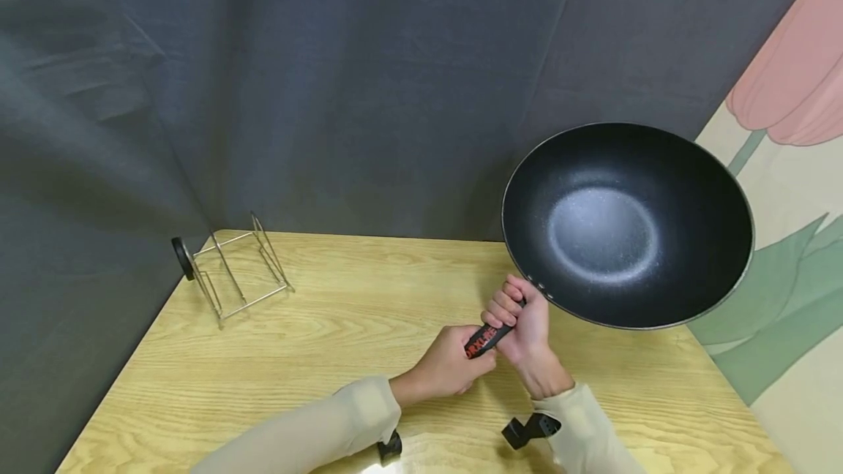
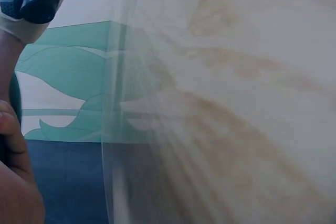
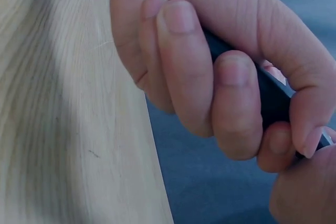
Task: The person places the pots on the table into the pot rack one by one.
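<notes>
A black wok (image 1: 602, 232) is held up over the right side of the table, its dark inside facing the head camera. My right hand (image 1: 525, 320) grips the wok's handle (image 1: 486, 339) close to the pan. Lower on the same handle, by its red lettering, my left hand (image 1: 449, 364) holds the end. In the right wrist view the fingers of my right hand (image 3: 202, 77) curl round the dark handle, with part of the other hand at the lower right. Only a part of my left hand (image 2: 18, 182) shows at the edge of the left wrist view.
At the table's back left stands a metal wire rack (image 1: 240, 269) with a black round piece on one end. The wooden table (image 1: 263, 386) ends at a dark grey curtain (image 1: 369, 93) behind. A wall with painted flowers (image 1: 790, 298) rises on the right.
</notes>
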`<state>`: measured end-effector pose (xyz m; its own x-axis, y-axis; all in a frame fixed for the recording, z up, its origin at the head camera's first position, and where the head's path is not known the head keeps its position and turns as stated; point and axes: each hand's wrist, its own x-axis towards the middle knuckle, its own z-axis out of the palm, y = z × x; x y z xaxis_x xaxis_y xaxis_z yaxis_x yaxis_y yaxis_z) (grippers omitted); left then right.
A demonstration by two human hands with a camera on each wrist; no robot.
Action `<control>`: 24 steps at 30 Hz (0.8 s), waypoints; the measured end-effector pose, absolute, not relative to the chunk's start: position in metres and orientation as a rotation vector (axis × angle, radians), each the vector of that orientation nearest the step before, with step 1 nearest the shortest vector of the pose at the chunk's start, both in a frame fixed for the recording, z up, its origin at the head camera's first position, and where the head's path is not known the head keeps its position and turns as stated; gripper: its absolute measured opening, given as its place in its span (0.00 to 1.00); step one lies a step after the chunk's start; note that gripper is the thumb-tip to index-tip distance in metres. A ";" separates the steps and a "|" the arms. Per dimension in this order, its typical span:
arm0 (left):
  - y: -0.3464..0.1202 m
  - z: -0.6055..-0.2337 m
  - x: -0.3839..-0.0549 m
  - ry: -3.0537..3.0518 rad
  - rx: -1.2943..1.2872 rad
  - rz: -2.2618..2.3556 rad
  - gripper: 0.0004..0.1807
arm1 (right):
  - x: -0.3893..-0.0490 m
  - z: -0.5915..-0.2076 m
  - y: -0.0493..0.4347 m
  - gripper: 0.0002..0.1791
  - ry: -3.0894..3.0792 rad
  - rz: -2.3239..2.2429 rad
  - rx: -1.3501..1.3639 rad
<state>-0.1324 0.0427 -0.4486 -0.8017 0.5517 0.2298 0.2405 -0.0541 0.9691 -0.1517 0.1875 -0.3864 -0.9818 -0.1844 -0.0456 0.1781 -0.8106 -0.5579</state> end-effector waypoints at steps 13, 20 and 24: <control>0.040 -0.457 -0.130 1.903 0.886 2.149 0.03 | -0.153 -0.371 0.170 0.24 1.098 -2.701 -0.169; 0.035 -0.455 -0.127 1.868 0.840 2.204 0.03 | -0.156 -0.364 0.159 0.24 1.157 -2.643 -0.180; 0.031 -0.455 -0.123 1.853 0.831 2.234 0.04 | -0.155 -0.363 0.153 0.24 1.164 -2.620 -0.168</control>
<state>-0.1230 0.0308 -0.4550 -0.8414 0.4270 0.3312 0.2464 -0.2424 0.9384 -0.1545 0.1526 -0.3632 -0.9572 -0.2893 -0.0030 0.1961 -0.6412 -0.7419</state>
